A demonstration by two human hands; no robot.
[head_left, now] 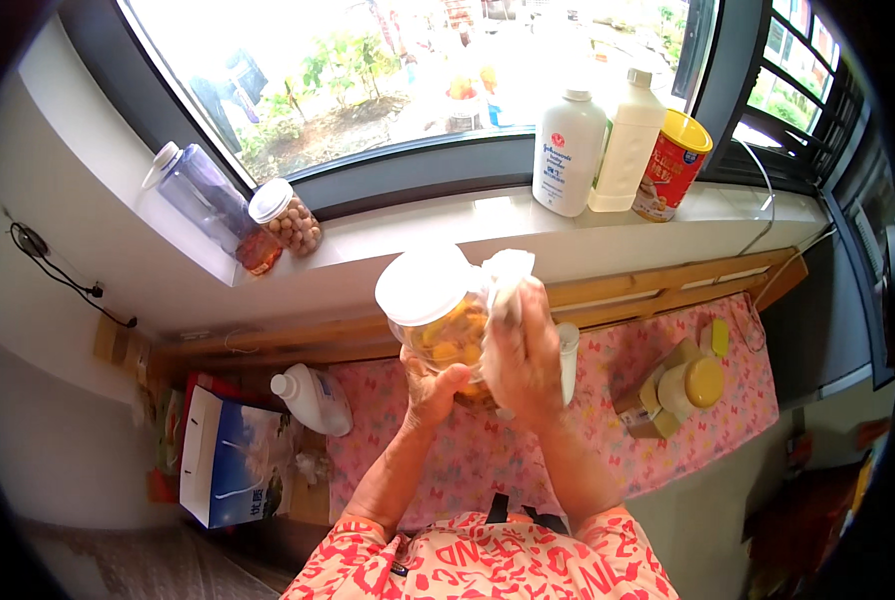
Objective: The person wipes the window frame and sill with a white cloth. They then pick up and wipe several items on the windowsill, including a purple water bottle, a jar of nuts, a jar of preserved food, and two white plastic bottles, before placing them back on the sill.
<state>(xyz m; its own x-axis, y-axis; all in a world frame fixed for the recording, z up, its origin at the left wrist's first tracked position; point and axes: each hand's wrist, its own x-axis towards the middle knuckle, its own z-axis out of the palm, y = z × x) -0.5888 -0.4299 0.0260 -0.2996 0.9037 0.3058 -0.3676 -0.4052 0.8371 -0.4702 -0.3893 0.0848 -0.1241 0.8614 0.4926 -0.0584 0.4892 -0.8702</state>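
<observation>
A clear jar [446, 338] with a white lid [423, 284] is held up in front of me, tilted. Yellow-orange pieces show through its wall. My left hand [430, 388] is closed around the lower part of the jar, thumb on its near side. My right hand [524, 352] grips a white cloth [509, 268] against the jar's right side; its fingertips are partly hidden. Just behind that hand stands a white container [569, 362], mostly covered from view.
On the windowsill [428, 232] stand a nut jar [296, 222], a clear bottle [203, 195], a white powder bottle [568, 155], a cream jug [628, 145] and a red tin [673, 170]. The pink-covered bench [608, 450] bears a white jug [315, 400] and a yellow-lidded jar [690, 385]. A paper bag [233, 460] stands left.
</observation>
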